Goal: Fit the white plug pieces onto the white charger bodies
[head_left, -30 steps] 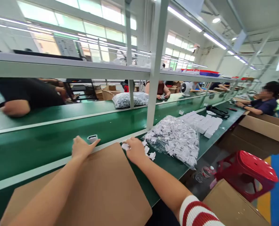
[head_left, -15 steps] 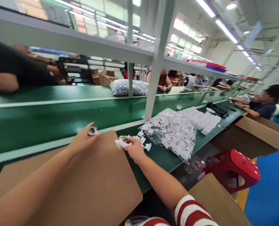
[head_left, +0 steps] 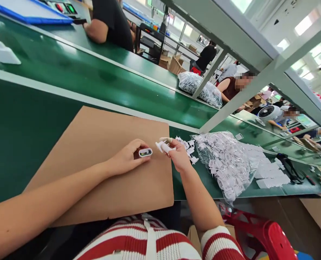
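Note:
Over the brown cardboard sheet (head_left: 117,137), my left hand (head_left: 129,156) is closed around a small white oval housing (head_left: 145,152), whose open end shows dark and coloured parts inside. My right hand (head_left: 178,153) pinches a white plug piece (head_left: 165,147) with metal prongs, just right of the housing and apart from it. Loose white pieces (head_left: 190,148) lie on the green bench beyond my right hand. A clear plastic bag (head_left: 225,159) full of white plastic pieces sits to their right.
White pieces in rows (head_left: 271,171) and a black strap (head_left: 287,168) lie farther right. A grey metal post (head_left: 231,101) rises behind the bag. A red stool (head_left: 274,238) stands at lower right. People sit across the green conveyor (head_left: 108,81).
The view has swung left and down. My hands have come closer together over the cardboard. The housing's open end now faces the camera, and both hands keep their pieces.

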Available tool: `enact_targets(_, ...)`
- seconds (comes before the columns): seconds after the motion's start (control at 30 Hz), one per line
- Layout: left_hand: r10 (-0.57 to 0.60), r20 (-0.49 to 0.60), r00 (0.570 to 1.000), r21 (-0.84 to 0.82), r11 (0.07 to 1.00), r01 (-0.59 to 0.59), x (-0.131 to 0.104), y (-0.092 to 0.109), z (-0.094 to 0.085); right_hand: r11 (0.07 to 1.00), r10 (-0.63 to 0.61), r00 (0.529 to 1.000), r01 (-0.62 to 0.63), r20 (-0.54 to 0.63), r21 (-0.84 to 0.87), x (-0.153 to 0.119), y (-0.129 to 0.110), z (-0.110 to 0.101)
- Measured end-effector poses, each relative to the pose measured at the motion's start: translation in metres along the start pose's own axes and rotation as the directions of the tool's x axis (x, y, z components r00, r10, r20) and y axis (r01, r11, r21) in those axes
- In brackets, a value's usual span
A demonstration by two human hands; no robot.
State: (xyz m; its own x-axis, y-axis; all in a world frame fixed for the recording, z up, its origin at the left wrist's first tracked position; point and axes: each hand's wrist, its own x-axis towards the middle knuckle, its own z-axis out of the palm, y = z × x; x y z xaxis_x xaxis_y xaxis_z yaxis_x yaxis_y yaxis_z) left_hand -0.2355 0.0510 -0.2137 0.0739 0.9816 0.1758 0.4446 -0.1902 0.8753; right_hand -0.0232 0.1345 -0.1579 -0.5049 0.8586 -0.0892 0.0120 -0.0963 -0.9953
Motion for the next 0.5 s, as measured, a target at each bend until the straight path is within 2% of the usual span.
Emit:
enact_targets(0.1, -0.020, 0.043, 0.999, -0.085, 0.996, 0.024, 0.006, -0.002, -0.002, 0.999, -0.043, 0.995, 0.045, 0.087, -0.028, 0.006, -0.003, 0.010)
enact_targets(0.17, -0.021, 0.040, 0.999, -0.111, 0.994, 0.026, 0.008, -0.004, -0.004, 0.997, -0.075, 0.994, 0.078, 0.079, -0.028, 0.008, 0.002, 0.015)
enact_targets(0.23, -0.013, 0.036, 0.999, -0.107, 0.994, 0.017, 0.008, -0.005, -0.006, 0.981, -0.161, 0.986, 0.164, 0.040, -0.103, 0.007, 0.010, 0.016)
enact_targets(0.37, 0.024, 0.085, 0.996, -0.121, 0.993, -0.013, 0.009, -0.009, -0.008, 0.860, -0.382, 0.924, 0.358, 0.007, -0.364, -0.002, 0.020, 0.015)
enact_targets(0.43, 0.036, 0.107, 0.994, -0.137, 0.990, -0.021, 0.009, -0.008, -0.010, 0.808, -0.432, 0.902, 0.388, 0.003, -0.444, -0.007, 0.020, 0.016)
enact_targets(0.5, 0.046, 0.117, 0.992, -0.147, 0.989, -0.029, 0.010, -0.006, -0.012, 0.745, -0.466, 0.883, 0.427, 0.060, -0.513, -0.010, 0.019, 0.019)
